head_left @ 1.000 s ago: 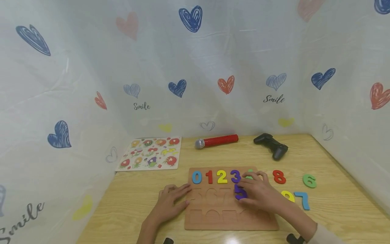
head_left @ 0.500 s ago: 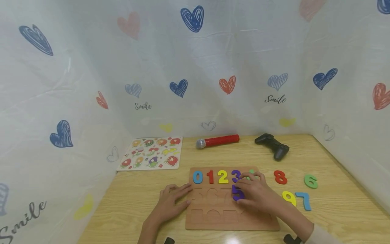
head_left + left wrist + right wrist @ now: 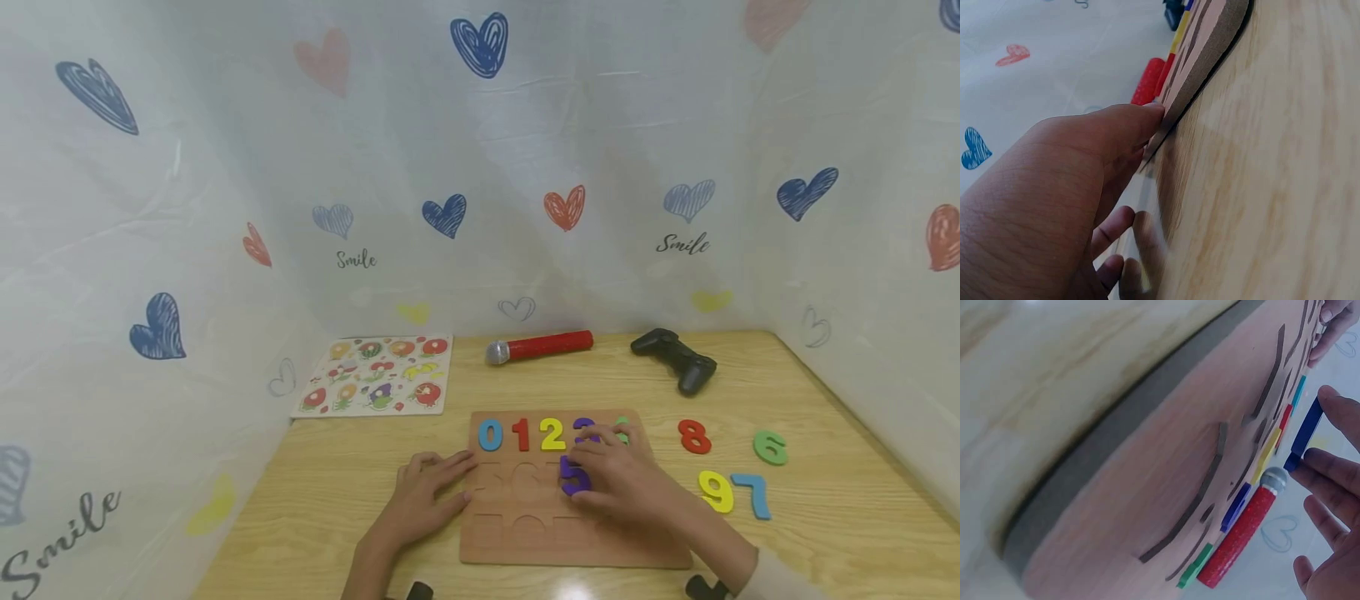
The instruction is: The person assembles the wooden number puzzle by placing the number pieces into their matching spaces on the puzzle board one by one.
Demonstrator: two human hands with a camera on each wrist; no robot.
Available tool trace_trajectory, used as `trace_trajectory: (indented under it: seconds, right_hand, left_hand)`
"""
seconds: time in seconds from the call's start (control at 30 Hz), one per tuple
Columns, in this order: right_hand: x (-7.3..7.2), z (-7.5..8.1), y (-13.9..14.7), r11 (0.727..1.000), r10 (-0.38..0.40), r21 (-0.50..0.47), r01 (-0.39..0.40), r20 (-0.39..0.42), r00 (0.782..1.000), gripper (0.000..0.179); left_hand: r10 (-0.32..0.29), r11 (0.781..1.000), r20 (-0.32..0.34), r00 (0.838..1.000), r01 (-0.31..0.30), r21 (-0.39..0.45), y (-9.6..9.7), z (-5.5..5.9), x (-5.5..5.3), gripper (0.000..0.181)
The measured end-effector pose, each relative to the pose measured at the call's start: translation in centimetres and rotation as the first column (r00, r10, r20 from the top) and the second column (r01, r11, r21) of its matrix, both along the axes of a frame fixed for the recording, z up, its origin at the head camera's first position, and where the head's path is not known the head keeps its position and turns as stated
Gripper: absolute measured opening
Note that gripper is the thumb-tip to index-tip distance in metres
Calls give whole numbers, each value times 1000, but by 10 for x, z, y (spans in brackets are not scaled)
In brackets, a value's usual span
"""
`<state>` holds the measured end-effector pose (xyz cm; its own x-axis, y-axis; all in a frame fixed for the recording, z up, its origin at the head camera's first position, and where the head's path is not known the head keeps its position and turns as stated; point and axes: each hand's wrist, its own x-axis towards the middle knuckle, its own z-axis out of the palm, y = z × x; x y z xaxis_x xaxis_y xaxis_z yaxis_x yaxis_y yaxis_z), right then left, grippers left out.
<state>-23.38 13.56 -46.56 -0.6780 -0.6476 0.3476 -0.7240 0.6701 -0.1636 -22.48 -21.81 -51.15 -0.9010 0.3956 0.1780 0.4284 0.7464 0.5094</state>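
My right hand (image 3: 628, 482) pinches a purple number 5 (image 3: 1307, 430) between thumb and fingers. In the right wrist view the piece is raised off the wooden number board (image 3: 570, 555), its remaining fingers spread. In the head view it overlaps the board's middle row. My left hand (image 3: 426, 498) touches the left edge of the board with thumb and index finger; the other fingers lie loosely. Along the top row sit a blue 0 (image 3: 491, 435), a red 1 (image 3: 521, 435), a yellow 2 (image 3: 552, 434), a purple 3 and a green 4, the last two partly hidden by the right hand.
Right of the board lie a red 8 (image 3: 694, 437), a green 6 (image 3: 770, 447), a yellow 9 (image 3: 716, 492) and a blue 7 (image 3: 753, 495). Behind are a fruit puzzle board (image 3: 375, 375), a red microphone (image 3: 540, 347) and a black game controller (image 3: 675, 360). A heart-printed curtain surrounds the table.
My right hand has moved slightly left over the board with the purple 5, uncovering the yellow 9 and covering more of the purple 3. The left hand stays at the board's edge.
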Motion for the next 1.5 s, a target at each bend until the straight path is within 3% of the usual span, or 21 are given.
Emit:
trace_trajectory:
  seconds: [0.17, 1.03, 1.3, 1.5]
  right_hand:
    - [1, 1, -7, 1000, 0, 9, -1, 45, 999, 50]
    - [-4, -1, -37, 997, 73, 6, -73, 26, 997, 42]
    - [-5, 0, -49, 998, 52, 16, -54, 114, 992, 47]
    - [-6, 0, -57, 997, 71, 17, -74, 132, 989, 49]
  left_hand:
    - [0, 1000, -3, 1000, 0, 3, 1, 1, 0, 48]
    - [-10, 1000, -21, 1000, 10, 3, 1, 2, 2, 48]
    - [-13, 1000, -27, 1000, 13, 0, 1, 3, 2, 48]
    - [-15, 1000, -38, 999, 15, -1, 0, 3, 2, 47]
